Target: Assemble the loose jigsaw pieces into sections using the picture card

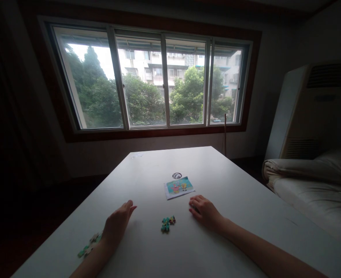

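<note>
My left hand (117, 224) lies on the white table (216, 170) with its fingers held together and stretched out, holding nothing. My right hand (203, 210) rests knuckles-up with curled fingers just below a small cartoon picture card (179, 187). Between my hands sits a small cluster of joined puzzle pieces (167, 224). More loose puzzle pieces (89, 245) lie by my left wrist near the table's left edge. Whether the right fingers cover a piece I cannot make out.
A small dark round object (176, 175) lies just beyond the card. A wide window (159, 81) faces the table's far end. A bed with pale bedding (312, 185) and a tall standing air conditioner (309, 112) stand at the right.
</note>
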### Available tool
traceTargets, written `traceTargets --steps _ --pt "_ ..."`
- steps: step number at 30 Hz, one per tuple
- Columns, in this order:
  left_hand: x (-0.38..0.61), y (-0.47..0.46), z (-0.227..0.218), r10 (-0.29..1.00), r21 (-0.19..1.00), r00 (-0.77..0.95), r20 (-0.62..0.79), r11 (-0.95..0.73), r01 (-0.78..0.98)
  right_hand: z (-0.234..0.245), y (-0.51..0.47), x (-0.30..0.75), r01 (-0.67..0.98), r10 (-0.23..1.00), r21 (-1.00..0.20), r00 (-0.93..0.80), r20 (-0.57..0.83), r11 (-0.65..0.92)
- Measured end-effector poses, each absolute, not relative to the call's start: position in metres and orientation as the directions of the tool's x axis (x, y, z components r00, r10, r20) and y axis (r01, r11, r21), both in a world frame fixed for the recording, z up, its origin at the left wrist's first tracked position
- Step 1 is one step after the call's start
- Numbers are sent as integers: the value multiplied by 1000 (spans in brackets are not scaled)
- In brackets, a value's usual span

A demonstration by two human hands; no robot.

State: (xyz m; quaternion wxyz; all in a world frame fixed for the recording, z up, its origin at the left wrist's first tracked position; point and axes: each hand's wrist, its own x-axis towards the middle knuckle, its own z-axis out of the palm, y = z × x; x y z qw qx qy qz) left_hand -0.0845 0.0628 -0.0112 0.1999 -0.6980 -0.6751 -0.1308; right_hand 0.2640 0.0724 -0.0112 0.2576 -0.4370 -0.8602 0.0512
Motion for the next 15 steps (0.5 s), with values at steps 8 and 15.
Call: traceTargets --steps 8,15 --pt "-64 56 -6 840 21 84 537 -112 993 0 67 256 703 738 -333 -403 541 628" --pt "-27 38 -4 826 357 175 536 -409 840 11 30 230 577 785 -533 -478 394 619"
